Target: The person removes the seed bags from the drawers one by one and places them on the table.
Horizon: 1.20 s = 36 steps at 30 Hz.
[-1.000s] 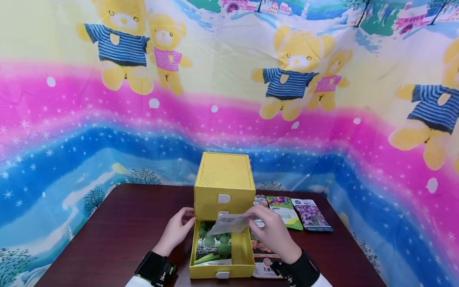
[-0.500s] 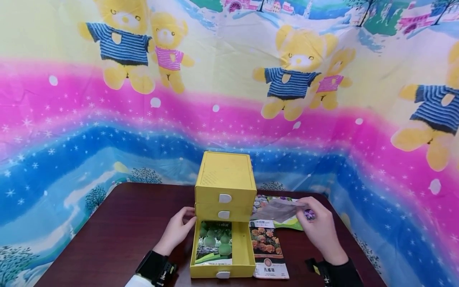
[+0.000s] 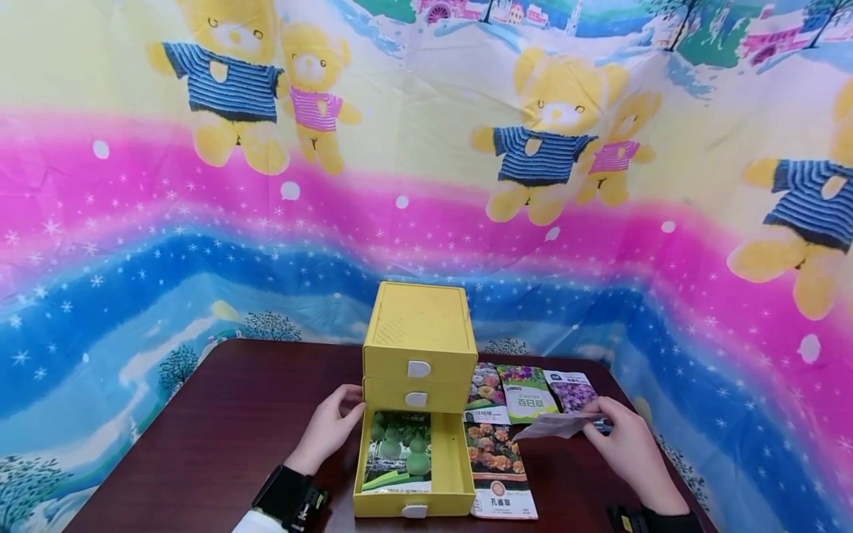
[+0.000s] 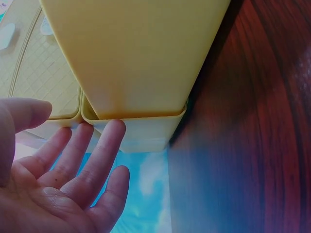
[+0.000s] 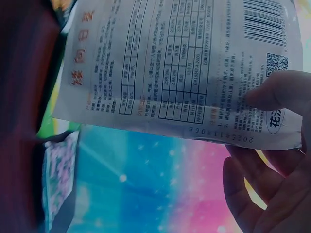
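Observation:
A yellow drawer box (image 3: 420, 318) stands on the table, its bottom drawer (image 3: 453, 455) pulled out. Inside the drawer's left part lies a seed packet with green gourds (image 3: 400, 448). My left hand (image 3: 326, 429) rests at the box's left side. In the left wrist view, that hand's loosely bent fingertips (image 4: 115, 127) touch the box's edge. To the right of the drawer, my right hand (image 3: 626, 448) pinches a seed packet (image 3: 553, 426) between thumb and fingers, above the table. The right wrist view shows this packet's printed back (image 5: 165, 63), with a barcode and tables.
Right of the box lie a packet with pink and orange blooms (image 3: 485, 392), a green zinnia packet (image 3: 526, 396) and a purple-flower packet (image 3: 571, 389). An orange marigold packet (image 3: 496, 463) lies beside the drawer. A patterned curtain (image 3: 400, 244) hangs behind the dark table (image 3: 253, 422).
My right hand has carried the packet from above the drawer rightward, then lowered it towards the table beyond the marigold packet. The left hand has stayed at the box.

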### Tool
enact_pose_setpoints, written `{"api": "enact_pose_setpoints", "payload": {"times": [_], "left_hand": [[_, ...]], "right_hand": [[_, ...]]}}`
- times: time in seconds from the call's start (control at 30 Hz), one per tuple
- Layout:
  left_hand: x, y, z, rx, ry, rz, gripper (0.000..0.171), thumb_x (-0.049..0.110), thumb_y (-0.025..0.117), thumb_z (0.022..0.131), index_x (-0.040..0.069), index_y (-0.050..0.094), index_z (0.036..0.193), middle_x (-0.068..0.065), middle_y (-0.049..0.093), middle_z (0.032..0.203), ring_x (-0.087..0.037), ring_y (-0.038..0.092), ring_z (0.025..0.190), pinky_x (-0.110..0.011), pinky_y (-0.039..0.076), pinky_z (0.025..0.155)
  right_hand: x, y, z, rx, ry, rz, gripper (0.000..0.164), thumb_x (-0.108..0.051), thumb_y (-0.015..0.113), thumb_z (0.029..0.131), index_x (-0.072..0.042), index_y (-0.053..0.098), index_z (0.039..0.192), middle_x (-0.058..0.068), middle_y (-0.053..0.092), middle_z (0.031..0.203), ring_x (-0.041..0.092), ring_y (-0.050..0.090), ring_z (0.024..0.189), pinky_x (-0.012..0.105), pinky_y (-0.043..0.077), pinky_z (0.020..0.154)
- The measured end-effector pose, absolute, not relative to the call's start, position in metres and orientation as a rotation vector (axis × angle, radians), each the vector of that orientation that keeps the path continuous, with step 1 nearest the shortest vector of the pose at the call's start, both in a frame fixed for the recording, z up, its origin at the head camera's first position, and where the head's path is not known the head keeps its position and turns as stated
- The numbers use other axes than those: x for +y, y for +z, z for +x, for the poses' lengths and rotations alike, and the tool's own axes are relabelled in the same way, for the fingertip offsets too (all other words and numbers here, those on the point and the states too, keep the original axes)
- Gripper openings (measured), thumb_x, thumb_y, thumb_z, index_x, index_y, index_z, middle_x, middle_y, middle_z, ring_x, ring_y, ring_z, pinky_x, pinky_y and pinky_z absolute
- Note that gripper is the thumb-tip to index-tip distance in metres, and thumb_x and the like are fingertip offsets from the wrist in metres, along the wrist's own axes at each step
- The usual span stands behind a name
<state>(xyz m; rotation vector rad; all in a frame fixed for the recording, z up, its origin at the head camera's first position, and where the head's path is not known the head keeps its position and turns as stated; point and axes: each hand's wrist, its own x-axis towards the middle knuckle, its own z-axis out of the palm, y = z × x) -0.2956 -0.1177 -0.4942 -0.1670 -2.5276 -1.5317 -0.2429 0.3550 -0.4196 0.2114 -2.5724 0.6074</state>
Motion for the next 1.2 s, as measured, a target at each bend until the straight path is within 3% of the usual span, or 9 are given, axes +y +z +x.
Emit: {"api": "enact_pose_setpoints", "payload": {"times": [0.07,0.53,0.8,1.2], "left_hand": [[-0.118,-0.494,-0.295,-2.528,-1.533,-0.166,0.03,0.018,0.067,0.1,0.018,0.062,0.13,-0.002,0.067,0.117,-0.013,0.063,0.089,-0.032,0.053,0.078],[-0.117,-0.493,-0.296,-2.518,-1.525,-0.177,0.029,0.017,0.066,0.1,0.017,0.063,0.129,-0.003,0.067,0.115,-0.013,0.063,0.088,-0.031,0.052,0.074],[-0.116,-0.492,-0.296,-2.522,-1.528,-0.168,0.029,0.018,0.067,0.1,0.017,0.062,0.129,-0.003,0.067,0.116,-0.013,0.063,0.089,-0.032,0.052,0.075],[-0.116,-0.495,-0.296,-2.533,-1.535,-0.161,0.031,0.015,0.066,0.101,0.016,0.061,0.131,-0.005,0.066,0.117,-0.014,0.063,0.089,-0.034,0.052,0.077]], "right_hand": [[0.36,-0.423,-0.243,-2.6,0.62,0.187,0.022,-0.001,0.072,0.087,-0.022,0.067,0.089,-0.003,0.069,0.093,0.013,0.062,0.078,0.026,0.044,0.061],[0.386,-0.441,-0.24,-2.925,0.702,0.233,0.025,0.003,0.076,0.082,-0.02,0.067,0.088,-0.006,0.068,0.091,0.007,0.058,0.076,0.025,0.048,0.062],[0.395,-0.45,-0.241,-3.076,0.835,0.528,0.023,0.004,0.07,0.081,-0.016,0.067,0.093,-0.006,0.063,0.089,0.001,0.045,0.072,0.025,0.042,0.062],[0.403,-0.472,-0.243,-3.178,0.969,0.743,0.022,0.005,0.069,0.081,-0.014,0.064,0.088,-0.007,0.062,0.092,0.002,0.05,0.079,0.026,0.045,0.068]]}}
